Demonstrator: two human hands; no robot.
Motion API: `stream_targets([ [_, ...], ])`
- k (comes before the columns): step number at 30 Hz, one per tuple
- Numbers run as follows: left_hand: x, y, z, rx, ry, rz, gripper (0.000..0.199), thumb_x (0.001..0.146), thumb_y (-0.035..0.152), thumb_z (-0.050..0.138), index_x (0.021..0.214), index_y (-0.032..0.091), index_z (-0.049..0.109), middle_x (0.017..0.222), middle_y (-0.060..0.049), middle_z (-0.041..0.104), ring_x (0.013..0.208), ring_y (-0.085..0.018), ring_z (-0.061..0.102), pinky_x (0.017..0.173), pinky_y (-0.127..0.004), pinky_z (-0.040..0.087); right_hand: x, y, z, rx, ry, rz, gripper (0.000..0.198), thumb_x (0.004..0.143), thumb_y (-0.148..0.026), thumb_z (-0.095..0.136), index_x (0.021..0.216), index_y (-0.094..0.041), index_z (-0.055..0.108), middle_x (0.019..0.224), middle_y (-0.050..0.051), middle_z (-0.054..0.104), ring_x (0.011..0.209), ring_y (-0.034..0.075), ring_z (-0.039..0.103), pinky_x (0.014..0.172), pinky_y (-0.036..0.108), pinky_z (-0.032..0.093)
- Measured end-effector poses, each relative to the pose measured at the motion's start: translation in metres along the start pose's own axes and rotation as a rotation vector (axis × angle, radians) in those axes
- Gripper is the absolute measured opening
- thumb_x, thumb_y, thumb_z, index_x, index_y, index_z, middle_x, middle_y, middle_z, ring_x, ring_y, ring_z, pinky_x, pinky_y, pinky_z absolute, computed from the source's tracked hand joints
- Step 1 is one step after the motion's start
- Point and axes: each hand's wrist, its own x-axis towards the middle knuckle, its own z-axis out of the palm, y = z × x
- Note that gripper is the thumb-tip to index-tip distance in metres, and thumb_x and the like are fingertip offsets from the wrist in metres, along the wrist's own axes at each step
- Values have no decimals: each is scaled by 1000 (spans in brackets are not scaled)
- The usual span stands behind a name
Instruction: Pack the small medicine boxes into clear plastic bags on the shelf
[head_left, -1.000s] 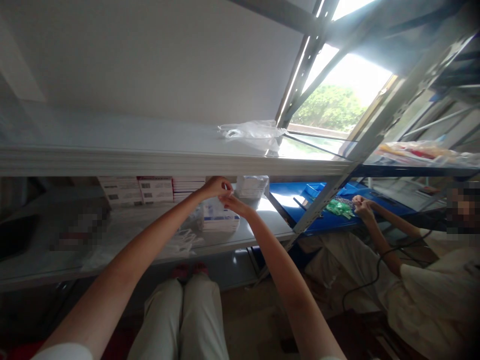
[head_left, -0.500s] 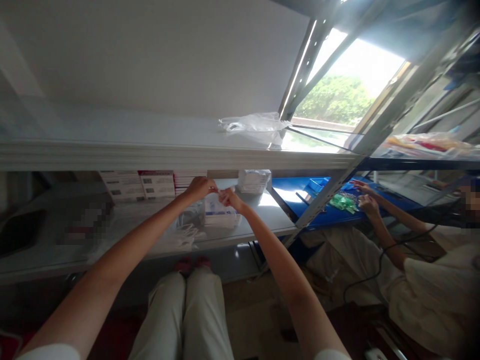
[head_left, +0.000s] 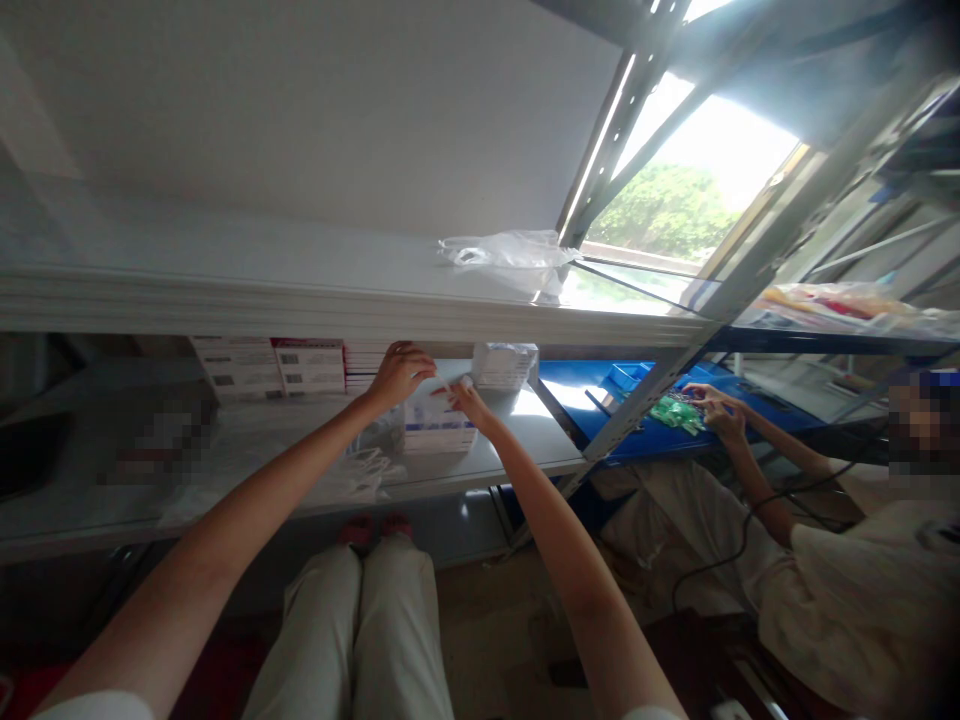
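Observation:
My left hand (head_left: 401, 376) is over the lower shelf, its thumb and fingertips brought together. A thin pale sliver shows at its fingertips; its kind is too small to tell. Close by on the right, my right hand (head_left: 466, 400) has its fingers curled, with a small whitish bit at the fingers that I cannot make out. The two hands are slightly apart. Just below them stands a stack of white boxes (head_left: 439, 437) with blue and dark print, its top partly covered by my right hand.
Red-and-white boxes (head_left: 310, 370) are stacked at the left, and wrapped white boxes (head_left: 504, 367) stand behind. Clear plastic bags (head_left: 367, 475) lie on the lower shelf; another plastic bag (head_left: 510, 250) is above. At right, a co-worker's hands (head_left: 716, 405) handle green items (head_left: 676, 412).
My hands have moved a little apart, and my left fingers have loosened and lifted. The view has shifted slightly. The co-worker's hands have come closer together.

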Motion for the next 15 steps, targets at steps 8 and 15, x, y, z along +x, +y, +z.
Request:
stream_targets([
  [8,-24,6,45,-293,-248,-337,60,62,30,80,117,18,57,101,-5,69,83,-18,64,74,-28,47,-5,6,1,28,8,-60,46,84,-58,39,76,-18,61,64,2,55,55,12,45,52,24,36],
  [15,-23,-6,49,-444,-318,-448,10,73,24,64,73,14,65,75,-2,66,79,-17,60,77,-26,44,-9,-3,-14,-246,-35,-248,19,81,-28,57,71,-17,70,63,2,62,61,14,54,63,25,41],
])
